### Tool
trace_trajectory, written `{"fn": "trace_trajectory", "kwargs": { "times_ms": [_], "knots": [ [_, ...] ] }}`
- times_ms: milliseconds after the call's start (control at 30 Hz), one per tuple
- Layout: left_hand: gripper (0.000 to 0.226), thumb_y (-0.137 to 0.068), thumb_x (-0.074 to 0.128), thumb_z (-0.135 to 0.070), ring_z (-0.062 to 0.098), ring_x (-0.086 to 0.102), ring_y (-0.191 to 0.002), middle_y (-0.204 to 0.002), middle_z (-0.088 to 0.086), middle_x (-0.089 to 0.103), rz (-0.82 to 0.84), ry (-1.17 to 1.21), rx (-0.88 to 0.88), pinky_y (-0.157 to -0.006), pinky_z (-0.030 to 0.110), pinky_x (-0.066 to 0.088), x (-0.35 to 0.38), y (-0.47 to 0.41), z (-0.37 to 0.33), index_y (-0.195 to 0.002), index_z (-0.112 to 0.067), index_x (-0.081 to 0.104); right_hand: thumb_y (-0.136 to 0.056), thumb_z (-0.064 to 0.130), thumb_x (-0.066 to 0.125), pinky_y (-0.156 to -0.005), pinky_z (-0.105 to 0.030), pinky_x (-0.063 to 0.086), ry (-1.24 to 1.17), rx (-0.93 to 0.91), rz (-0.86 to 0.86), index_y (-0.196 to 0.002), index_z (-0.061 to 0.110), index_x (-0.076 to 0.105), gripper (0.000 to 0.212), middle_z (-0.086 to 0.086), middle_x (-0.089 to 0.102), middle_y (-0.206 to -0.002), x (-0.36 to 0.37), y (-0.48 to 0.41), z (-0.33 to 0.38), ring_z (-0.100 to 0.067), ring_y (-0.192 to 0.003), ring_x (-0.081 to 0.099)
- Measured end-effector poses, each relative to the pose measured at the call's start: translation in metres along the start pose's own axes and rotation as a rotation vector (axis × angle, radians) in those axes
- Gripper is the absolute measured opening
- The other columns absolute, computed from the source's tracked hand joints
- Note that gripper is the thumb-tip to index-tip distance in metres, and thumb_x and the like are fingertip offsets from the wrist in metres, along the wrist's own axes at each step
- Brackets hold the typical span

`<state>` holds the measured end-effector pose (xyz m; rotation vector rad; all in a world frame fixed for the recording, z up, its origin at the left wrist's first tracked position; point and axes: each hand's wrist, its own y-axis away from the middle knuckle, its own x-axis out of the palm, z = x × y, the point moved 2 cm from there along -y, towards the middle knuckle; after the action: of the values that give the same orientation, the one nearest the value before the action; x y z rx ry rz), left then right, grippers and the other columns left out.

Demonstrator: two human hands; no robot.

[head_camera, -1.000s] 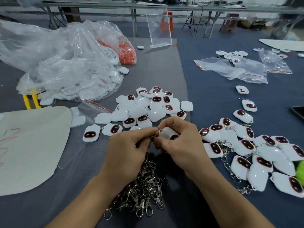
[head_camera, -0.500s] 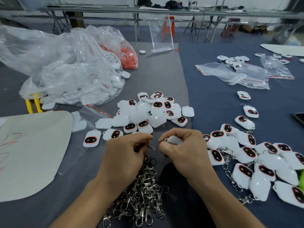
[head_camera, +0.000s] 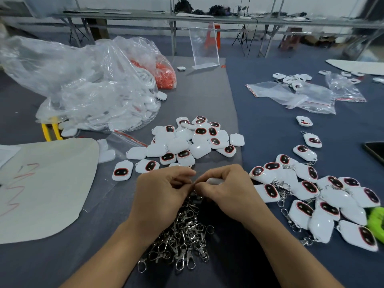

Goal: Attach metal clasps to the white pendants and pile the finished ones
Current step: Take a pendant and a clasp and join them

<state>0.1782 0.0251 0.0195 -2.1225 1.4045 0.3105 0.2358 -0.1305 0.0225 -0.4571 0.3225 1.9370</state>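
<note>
My left hand (head_camera: pixel 160 194) and my right hand (head_camera: pixel 227 192) meet fingertip to fingertip at the centre of the table. A white pendant (head_camera: pixel 214 181) sits inside my right hand's curled fingers, mostly hidden. My left hand pinches a small metal clasp against it; the clasp is barely visible. Below my hands lies a heap of loose metal clasps (head_camera: pixel 182 235). A pile of white pendants without clasps (head_camera: pixel 193 140) lies just beyond my hands. To the right is a pile of pendants with clasps attached (head_camera: pixel 315 196).
A big clear plastic bag of white parts (head_camera: pixel 93 96) fills the left rear, with an orange-filled bag (head_camera: pixel 164 75) behind it. A beige sheet (head_camera: pixel 43 183) lies at left. Clear zip bags (head_camera: pixel 295 94) sit at right rear. A black phone (head_camera: pixel 376 150) is at the right edge, and an acrylic stand (head_camera: pixel 204 46) at centre rear.
My hands have drawn close again after parting slightly half a second ago. The pendant has sunk deeper into my right hand. The camera has tilted, shifting the scene down in view.
</note>
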Motion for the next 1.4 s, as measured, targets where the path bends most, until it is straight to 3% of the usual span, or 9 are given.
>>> {"fn": "trace_trajectory", "kwargs": {
  "times_ms": [133,367,533,733,867,1000,1133,1233,1400],
  "knots": [
    [0.036,-0.077,0.082,-0.005,-0.006,0.070,-0.074,-0.079,-0.027,0.073,-0.055,0.013,-0.004,-0.074,0.009,0.052,0.003,-0.005,0.000,-0.088,-0.040,0.079,-0.080,0.021,0.077,-0.055,-0.013,0.050,-0.007,-0.029,-0.023,-0.077,0.037,0.080,0.016,0.013,0.074,-0.067,0.000,0.000,-0.002,-0.001,-0.062,0.068],
    [0.032,-0.078,0.078,0.010,0.013,0.076,-0.072,-0.078,0.001,0.078,0.029,0.420,-0.165,-0.064,0.021,0.058,0.006,-0.016,0.006,-0.084,-0.021,0.081,-0.078,0.020,0.081,-0.058,-0.014,0.050,-0.088,-0.065,-0.184,-0.075,0.035,0.081,0.015,0.013,0.073,-0.064,0.002,-0.002,-0.004,-0.002,-0.062,0.068],
    [0.032,-0.076,0.081,-0.001,-0.002,0.073,-0.074,-0.079,-0.023,0.075,0.060,0.066,-0.040,-0.074,0.019,0.058,0.007,-0.008,-0.001,-0.082,-0.032,0.079,-0.078,0.017,0.080,-0.070,-0.014,0.054,0.052,-0.095,-0.216,-0.080,0.042,0.076,0.026,0.018,0.073,-0.074,0.004,0.000,-0.003,0.005,-0.073,0.069],
    [0.006,-0.083,0.072,-0.033,0.002,0.065,-0.063,-0.068,-0.024,0.068,0.060,-0.199,0.101,-0.058,0.022,0.049,0.000,-0.006,-0.006,-0.082,-0.038,0.075,-0.078,0.024,0.084,-0.072,-0.011,0.052,0.134,-0.160,-0.267,-0.078,0.033,0.079,0.011,0.021,0.071,-0.078,0.005,0.001,-0.002,0.004,-0.080,0.068],
    [0.012,-0.082,0.076,-0.022,-0.002,0.056,-0.056,-0.062,-0.011,0.067,0.046,-0.001,-0.048,-0.056,0.027,0.049,-0.002,-0.007,0.000,-0.075,-0.032,0.076,-0.080,0.019,0.084,-0.068,-0.008,0.049,0.037,-0.153,-0.251,-0.076,0.034,0.079,0.016,0.022,0.073,-0.076,0.006,0.003,0.002,0.002,-0.077,0.069],
    [0.019,-0.081,0.077,-0.005,0.011,0.060,-0.061,-0.066,0.005,0.072,0.033,0.316,-0.234,-0.062,0.037,0.053,-0.001,-0.010,0.005,-0.073,-0.022,0.079,-0.083,0.018,0.081,-0.065,-0.011,0.050,-0.075,-0.112,-0.126,-0.078,0.032,0.081,0.015,0.017,0.075,-0.072,0.003,0.001,0.004,-0.001,-0.072,0.070],
    [0.015,-0.079,0.077,-0.001,0.008,0.058,-0.058,-0.066,0.002,0.072,0.056,0.540,-0.377,-0.055,0.017,0.047,0.002,-0.009,0.004,-0.073,-0.015,0.080,-0.080,0.015,0.084,-0.066,-0.009,0.049,-0.046,-0.180,-0.153,-0.080,0.031,0.082,0.017,0.020,0.074,-0.075,0.004,0.003,0.006,0.000,-0.075,0.071],
    [0.018,-0.080,0.079,-0.006,0.007,0.064,-0.062,-0.067,-0.003,0.074,0.037,0.364,-0.250,-0.062,0.020,0.052,-0.003,-0.010,0.002,-0.073,-0.023,0.080,-0.078,0.013,0.085,-0.069,-0.012,0.052,0.053,-0.309,-0.272,-0.085,0.032,0.081,0.020,0.021,0.074,-0.080,0.005,0.006,0.007,-0.002,-0.079,0.071],
    [0.019,-0.078,0.080,-0.018,-0.002,0.067,-0.063,-0.068,-0.025,0.070,0.050,-0.065,-0.011,-0.058,0.011,0.048,-0.004,-0.006,-0.007,-0.078,-0.037,0.078,-0.076,0.014,0.083,-0.070,-0.013,0.054,0.139,-0.398,-0.382,-0.082,0.028,0.081,0.015,0.017,0.074,-0.082,-0.001,0.005,0.005,0.000,-0.078,0.070]
  ]
}}
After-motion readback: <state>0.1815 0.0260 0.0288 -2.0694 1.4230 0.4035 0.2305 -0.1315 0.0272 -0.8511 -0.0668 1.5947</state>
